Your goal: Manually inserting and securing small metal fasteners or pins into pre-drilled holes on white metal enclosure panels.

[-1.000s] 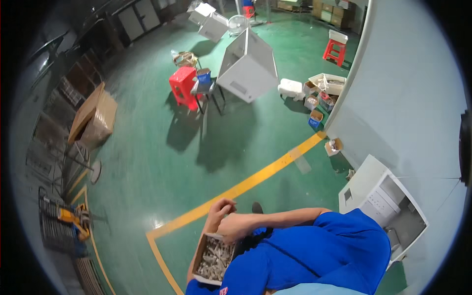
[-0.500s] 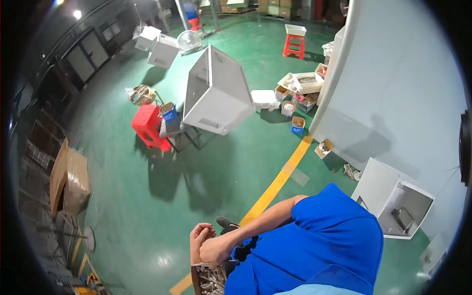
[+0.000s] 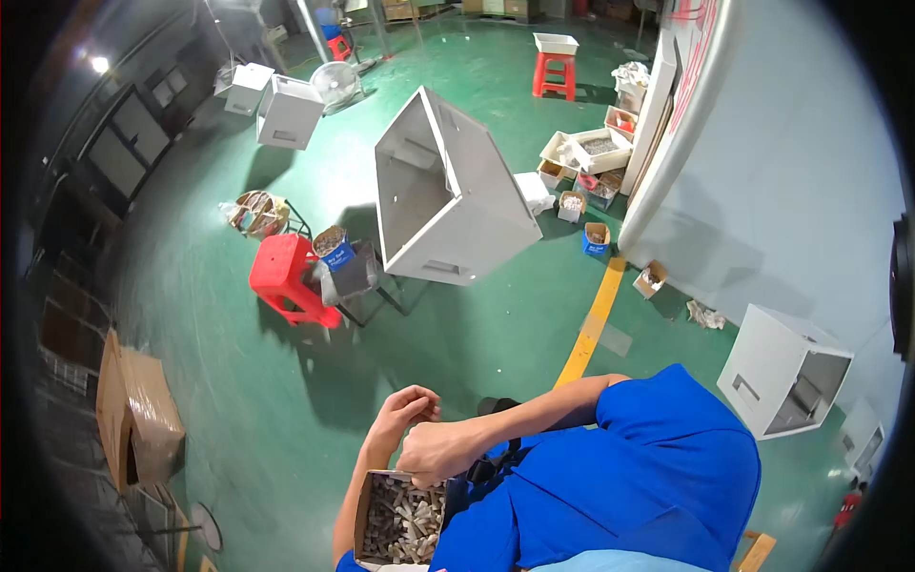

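A small cardboard box (image 3: 362,520) full of small pale elongated pieces (image 3: 408,522) is close against my body, at the lower middle. My right hand (image 3: 437,452) is closed at the box's far rim, its fingertips partly hidden. My left forearm runs up along the box's left side. Past the far rim, my left hand (image 3: 408,408) is raised with fingers loosely bent, and nothing shows in it. A large light-grey metal cabinet (image 3: 467,234), open on one side, stands ahead, beyond both hands.
A red plastic stool (image 3: 281,267) stands left of the cabinet, beside a blue box (image 3: 335,254) of small parts. Several open boxes and a white tray (image 3: 610,157) line the wall at right. Another grey cabinet (image 3: 762,367) sits near right. A wrapped carton (image 3: 152,419) is at far left.
The view has shifted, and the large cabinet and red stool appear nearer. More of the box and its pieces shows. My left hand is farther from my right, fingers more bent.
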Tool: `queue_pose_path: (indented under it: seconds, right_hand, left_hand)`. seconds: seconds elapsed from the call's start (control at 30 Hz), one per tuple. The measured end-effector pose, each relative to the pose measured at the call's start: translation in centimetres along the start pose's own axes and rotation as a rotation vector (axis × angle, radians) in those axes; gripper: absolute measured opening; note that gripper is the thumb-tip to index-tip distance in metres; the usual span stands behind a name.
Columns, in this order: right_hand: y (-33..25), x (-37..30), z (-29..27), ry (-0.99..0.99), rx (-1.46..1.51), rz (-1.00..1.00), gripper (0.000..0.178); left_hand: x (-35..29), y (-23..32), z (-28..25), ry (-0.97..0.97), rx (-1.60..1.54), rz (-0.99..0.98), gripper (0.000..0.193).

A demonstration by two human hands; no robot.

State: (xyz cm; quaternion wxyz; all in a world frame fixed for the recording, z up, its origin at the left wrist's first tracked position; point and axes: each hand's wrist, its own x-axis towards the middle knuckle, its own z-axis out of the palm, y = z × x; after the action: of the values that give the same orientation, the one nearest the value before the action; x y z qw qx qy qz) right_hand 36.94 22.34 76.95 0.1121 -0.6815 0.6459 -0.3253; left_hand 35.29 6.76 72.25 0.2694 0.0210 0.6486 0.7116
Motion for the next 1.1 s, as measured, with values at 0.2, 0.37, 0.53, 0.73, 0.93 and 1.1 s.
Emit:
queue_pose_path:
  seconds: [0.2,0.37,0.53,0.73,0.93,1.1]
  right_hand:
    - [4.9,6.2,-6.2,0.090,-0.026,0.045,0.022]
    - [9.2,13.5,-12.6,-0.019,-0.009,0.108,0.023]
    - [12.3,16.7,-13.6,-0.127,0.095,0.008,0.022]
    - [15.3,21.0,-11.6,-0.233,0.058,0.175,0.025]
    - [28.0,28.2,-9.0,-0.048,0.074,0.524,0.023]
    - [37.5,29.4,-3.4,0.117,-0.026,0.812,0.020]
  left_hand:
    - [6.8,5.6,-6.7,-0.077,-0.061,-0.064,0.018]
    - [7.8,11.0,-13.5,-0.022,0.055,-0.070,0.020]
    - [6.1,15.0,-18.7,0.197,0.196,0.193,0.024]
    - [-3.5,11.0,-28.4,0.585,0.100,0.099,0.024]
    - [2.7,4.0,-43.7,0.634,-0.151,-0.125,0.019]
    - [12.1,-1.4,-53.5,0.494,-0.192,-0.144,0.017]
